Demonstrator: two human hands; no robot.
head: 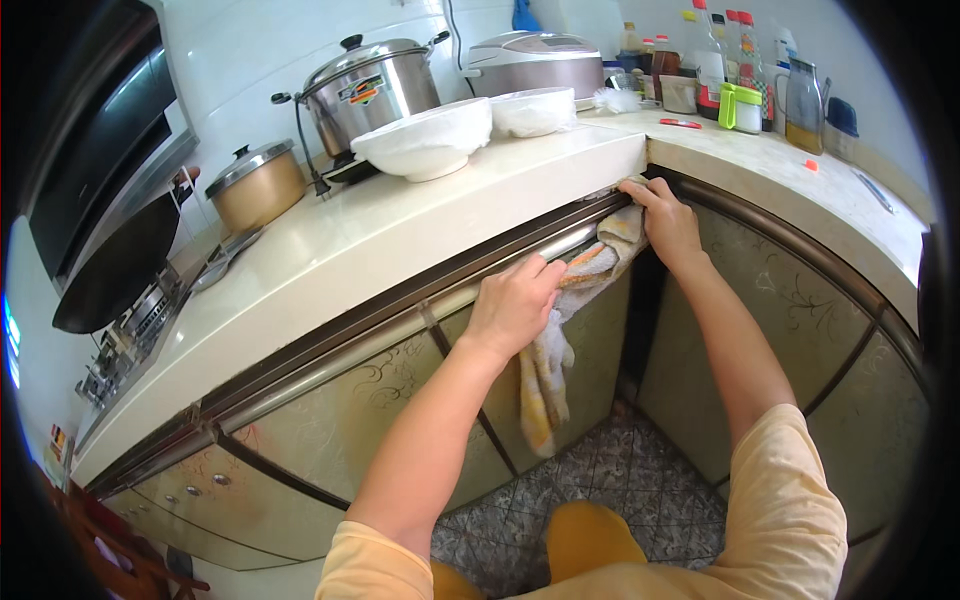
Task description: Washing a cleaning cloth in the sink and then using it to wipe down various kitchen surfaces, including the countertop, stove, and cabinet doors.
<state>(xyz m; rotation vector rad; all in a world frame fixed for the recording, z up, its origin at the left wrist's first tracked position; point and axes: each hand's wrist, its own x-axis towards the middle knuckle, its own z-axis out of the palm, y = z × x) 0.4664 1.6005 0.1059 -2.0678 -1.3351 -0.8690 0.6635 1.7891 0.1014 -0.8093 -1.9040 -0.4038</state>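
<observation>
A worn terry cloth (592, 277), white with yellow and orange patches, hangs in front of the cabinet below the countertop's inner corner. My left hand (517, 304) grips its middle part, and a loose end dangles beneath. Higher up, at the corner, my right hand (667, 221) has its fingers closed on the cloth's upper part, pressed against the dark metal frame (517, 240) under the counter edge. The cloth passes in front of the silvery rail (450, 300) there. The right fingertips are partly hidden behind the cloth and the frame.
White bowls (431, 139) with plastic film stand near the counter's edge. Behind them are a steel pot (371, 90) and a rice cooker (536, 64). Bottles (709, 67) and a glass jug (805, 109) crowd the right counter. A wok (116, 262) leans at the left above the stove.
</observation>
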